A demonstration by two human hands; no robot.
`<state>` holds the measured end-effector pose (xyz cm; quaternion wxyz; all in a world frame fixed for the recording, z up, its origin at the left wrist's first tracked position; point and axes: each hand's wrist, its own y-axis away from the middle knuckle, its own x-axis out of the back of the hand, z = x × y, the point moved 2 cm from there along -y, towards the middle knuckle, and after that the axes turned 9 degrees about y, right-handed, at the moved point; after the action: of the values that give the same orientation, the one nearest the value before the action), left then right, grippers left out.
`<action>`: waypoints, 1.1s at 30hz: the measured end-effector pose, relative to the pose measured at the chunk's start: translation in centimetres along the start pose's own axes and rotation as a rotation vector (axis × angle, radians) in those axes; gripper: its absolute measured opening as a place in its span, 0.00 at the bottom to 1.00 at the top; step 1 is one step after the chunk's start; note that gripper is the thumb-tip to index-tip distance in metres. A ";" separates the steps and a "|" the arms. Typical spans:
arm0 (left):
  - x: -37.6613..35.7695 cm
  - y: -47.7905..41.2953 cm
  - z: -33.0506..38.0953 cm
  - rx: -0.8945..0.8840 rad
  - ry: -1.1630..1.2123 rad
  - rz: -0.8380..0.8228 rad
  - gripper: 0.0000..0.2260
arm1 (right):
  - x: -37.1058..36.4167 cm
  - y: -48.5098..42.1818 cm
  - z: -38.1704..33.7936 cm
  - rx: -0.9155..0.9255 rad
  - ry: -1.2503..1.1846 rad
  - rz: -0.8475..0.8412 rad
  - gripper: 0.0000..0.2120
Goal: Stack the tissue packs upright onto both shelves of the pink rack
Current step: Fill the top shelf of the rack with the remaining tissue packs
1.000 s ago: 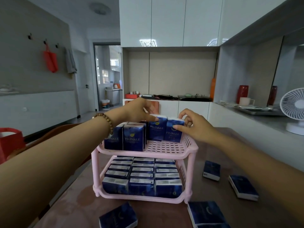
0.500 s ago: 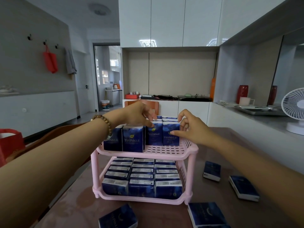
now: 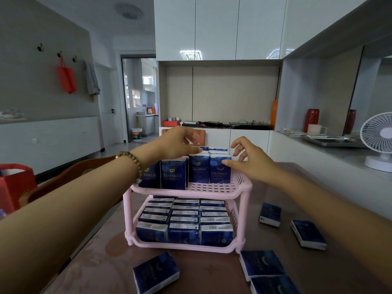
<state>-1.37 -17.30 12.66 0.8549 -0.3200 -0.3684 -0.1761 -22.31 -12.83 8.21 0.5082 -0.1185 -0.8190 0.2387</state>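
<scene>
On top shelf (image 3: 212,188): tissue packs (image 3: 199,171) rearward, front strip free.

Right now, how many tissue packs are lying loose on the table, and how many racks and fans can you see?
Loose tissue packs on the table: 5
Pink rack: 1
White fan: 1
Total: 7
</scene>
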 end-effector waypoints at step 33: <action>-21.8 15.6 1.1 0.091 0.028 -0.160 0.23 | -2.8 22.7 3.8 -0.502 -0.096 -0.432 0.23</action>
<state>-8.10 -3.70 -9.48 0.8567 -0.2478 -0.3887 -0.2314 -25.53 4.38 -6.99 0.4630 -0.0522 -0.8813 -0.0785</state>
